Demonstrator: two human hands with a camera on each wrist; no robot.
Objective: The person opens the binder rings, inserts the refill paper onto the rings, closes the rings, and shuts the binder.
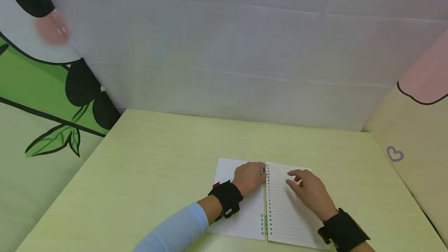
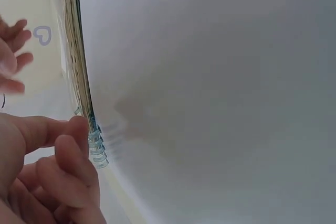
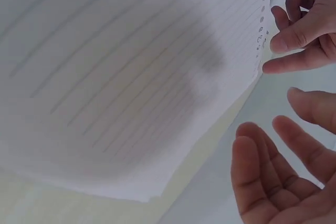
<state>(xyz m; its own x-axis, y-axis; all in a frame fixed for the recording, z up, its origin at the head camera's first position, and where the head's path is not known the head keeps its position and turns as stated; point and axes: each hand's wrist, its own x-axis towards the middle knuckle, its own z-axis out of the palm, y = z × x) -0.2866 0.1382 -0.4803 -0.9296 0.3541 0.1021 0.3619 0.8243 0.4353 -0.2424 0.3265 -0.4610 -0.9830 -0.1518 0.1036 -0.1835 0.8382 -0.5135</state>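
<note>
A ring-bound notebook (image 1: 291, 221) lies spread on the table, its lined, punched sheets on the right and a plain white side on the left. My left hand (image 1: 249, 178) reaches across the plain side and pinches the binding near the spine's far end with thumb and forefinger. In the left wrist view those fingertips sit beside pale translucent rings (image 2: 98, 150). Over the lined page hovers my right hand (image 1: 312, 193), with nothing between its thumb and loosely bent fingers. The right wrist view shows its fingers apart, off the paper's edge.
The pale yellow tabletop (image 1: 168, 158) meets a white sheet wall (image 1: 224, 61) at the back. A cartoon-printed wall (image 1: 45, 189) rises on the left, and a beige panel with a heart (image 1: 394, 153) on the right. Each wrist wears a black band (image 1: 226, 197).
</note>
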